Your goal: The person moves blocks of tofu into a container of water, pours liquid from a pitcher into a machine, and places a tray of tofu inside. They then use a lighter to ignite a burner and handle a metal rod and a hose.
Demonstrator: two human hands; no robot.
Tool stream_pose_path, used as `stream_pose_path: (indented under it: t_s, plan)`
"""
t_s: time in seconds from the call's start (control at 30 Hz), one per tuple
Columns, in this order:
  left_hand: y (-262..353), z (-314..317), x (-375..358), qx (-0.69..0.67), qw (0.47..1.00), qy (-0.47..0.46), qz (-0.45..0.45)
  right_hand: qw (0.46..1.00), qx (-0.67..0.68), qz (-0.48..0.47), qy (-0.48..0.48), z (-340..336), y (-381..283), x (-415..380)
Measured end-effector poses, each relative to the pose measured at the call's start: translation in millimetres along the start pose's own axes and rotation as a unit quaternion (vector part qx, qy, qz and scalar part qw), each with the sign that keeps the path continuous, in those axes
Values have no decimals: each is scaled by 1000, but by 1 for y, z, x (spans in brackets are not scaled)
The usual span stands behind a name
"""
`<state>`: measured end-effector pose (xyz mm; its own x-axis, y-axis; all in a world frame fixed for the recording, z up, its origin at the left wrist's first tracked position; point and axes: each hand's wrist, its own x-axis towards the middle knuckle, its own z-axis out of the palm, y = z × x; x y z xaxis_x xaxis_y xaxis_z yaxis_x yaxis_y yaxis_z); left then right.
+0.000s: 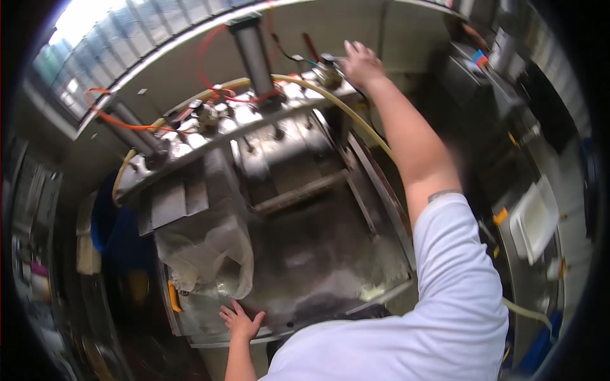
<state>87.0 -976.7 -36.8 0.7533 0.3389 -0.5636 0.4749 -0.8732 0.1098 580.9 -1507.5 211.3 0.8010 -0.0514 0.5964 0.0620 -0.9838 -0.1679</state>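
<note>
My left hand (241,324) is low in the view at the front edge of a steel worktable (305,260), fingers spread and thumb out, holding nothing. Just beyond its fingertips hangs a thin whitish cloth or bag (238,260), draped from under a steel box (175,202). My right arm stretches far forward. At its end, my right hand (363,66) is beside a brass-coloured valve (328,75) on the back rail of the machine, its fingers extended and the near ones close to the valve's top.
Two upright metal cylinders, one in the middle (254,57) and one at left (133,130), rise from the rail (216,140) with orange tubes. A yellow hose (356,117) curves past my right arm. A blue barrel (105,216) stands left; white trays (535,219) are at right.
</note>
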Motion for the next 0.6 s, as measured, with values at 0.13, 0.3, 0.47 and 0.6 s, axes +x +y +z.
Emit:
stream_pose_path:
  t_s: [0.13,0.3,0.47,0.6]
  plan:
    - [2,3,10,-44,999,-4,-24,998,-16,13,-58,59,19,30]
    - [10,2,6,-21,999,-29,-41,996,-66,26,-46,62,15,36]
    - [-2,17,11,-38,999,30,-19,983,-1,181,-20,114,-57,51]
    - [-9,24,7,-62,997,16,-52,979,105,154,-78,92,-93,31]
